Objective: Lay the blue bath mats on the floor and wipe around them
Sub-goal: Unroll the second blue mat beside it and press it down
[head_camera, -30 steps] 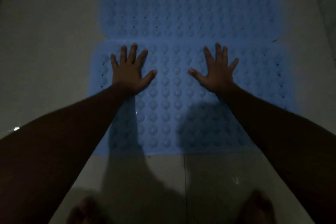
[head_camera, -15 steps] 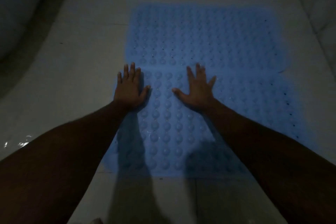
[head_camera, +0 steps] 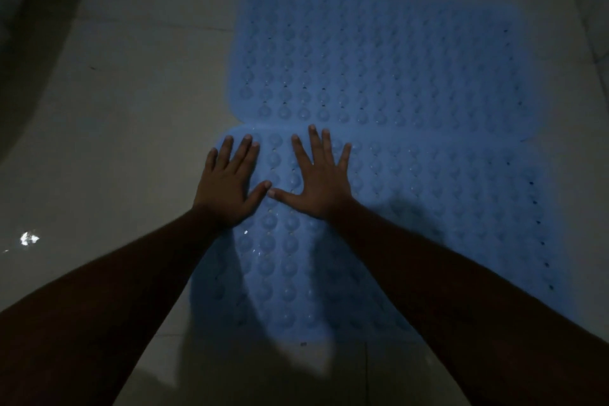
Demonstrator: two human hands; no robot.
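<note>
far mat (head_camera: 379,56): lay flat on floor (head_camera: 131,109), upper centre-right of frame
near mat (head_camera: 445,208): lay centre to lower right, far edge met far mat's near edge
left hand (head_camera: 227,184): lay flat over near mat's upper left edge
right hand (head_camera: 321,181): lay flat on near mat, just right of left hand, thumb tips nearly met
curved fixture (head_camera: 33,43): upper left corner, well apart from mats

Left forearm (head_camera: 108,303) and right forearm (head_camera: 478,290) hide parts of the near mat (head_camera: 445,208).
</note>
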